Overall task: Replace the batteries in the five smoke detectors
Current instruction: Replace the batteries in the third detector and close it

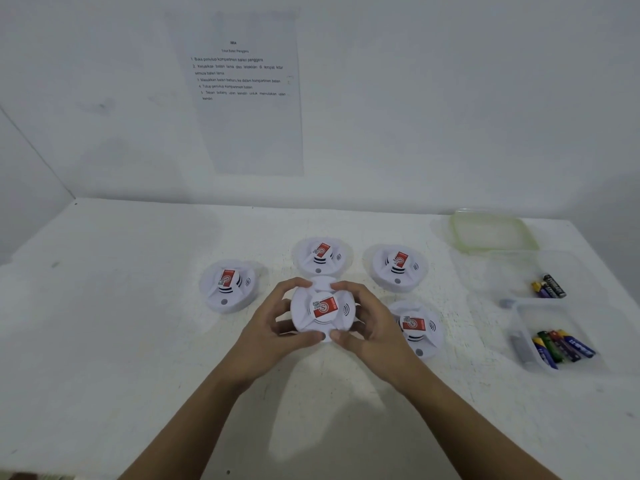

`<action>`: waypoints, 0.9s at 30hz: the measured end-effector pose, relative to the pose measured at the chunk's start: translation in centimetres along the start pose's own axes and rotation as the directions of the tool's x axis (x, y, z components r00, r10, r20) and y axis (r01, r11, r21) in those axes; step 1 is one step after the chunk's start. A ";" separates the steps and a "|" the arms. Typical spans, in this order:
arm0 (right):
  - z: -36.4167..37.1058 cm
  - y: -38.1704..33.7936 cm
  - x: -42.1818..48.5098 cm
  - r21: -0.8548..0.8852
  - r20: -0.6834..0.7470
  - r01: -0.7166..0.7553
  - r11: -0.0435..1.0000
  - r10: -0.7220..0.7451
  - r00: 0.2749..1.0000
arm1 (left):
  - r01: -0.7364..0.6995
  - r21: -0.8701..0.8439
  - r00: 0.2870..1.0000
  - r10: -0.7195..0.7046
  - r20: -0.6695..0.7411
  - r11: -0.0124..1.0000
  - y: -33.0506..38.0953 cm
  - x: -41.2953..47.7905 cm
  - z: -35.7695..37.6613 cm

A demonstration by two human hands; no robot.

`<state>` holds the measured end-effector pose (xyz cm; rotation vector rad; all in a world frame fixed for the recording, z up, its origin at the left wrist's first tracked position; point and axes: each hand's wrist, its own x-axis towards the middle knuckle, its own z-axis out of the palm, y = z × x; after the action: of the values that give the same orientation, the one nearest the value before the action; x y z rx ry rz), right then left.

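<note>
Together, both hands grip one smoke detector, fingers curled.

Two bare forearms reach forward and converge. The left hand and right hand face each other, fingers and thumbs curled round the rim of one smoke detector between them.

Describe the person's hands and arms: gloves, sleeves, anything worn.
The left hand and the right hand are bare, with no gloves, and no ring shows. The left arm and the right arm are uncovered down to the bottom edge of the picture. No sleeve, watch or band is in view.
</note>
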<state>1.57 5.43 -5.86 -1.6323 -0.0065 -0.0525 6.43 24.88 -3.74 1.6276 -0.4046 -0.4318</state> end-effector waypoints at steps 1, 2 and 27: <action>0.0 0.0 0.0 -0.012 -0.001 0.000 1.000 0.000 1.000 | -0.005 0.005 1.000 0.005 -0.003 1.000 0.0 0.0 0.1; 0.0 -0.1 0.0 -0.021 -0.001 0.000 1.000 0.000 1.000 | -0.007 0.006 1.000 0.007 -0.004 1.000 0.1 0.0 0.1; 0.1 -0.3 0.1 -0.350 -0.033 -0.029 0.936 0.018 0.999 | 0.003 0.176 0.998 0.008 -0.062 0.984 -1.8 -0.2 -0.5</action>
<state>1.66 5.57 -5.54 -1.9891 0.0476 -0.0620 6.54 25.56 -5.48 1.8072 -0.4068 -0.3504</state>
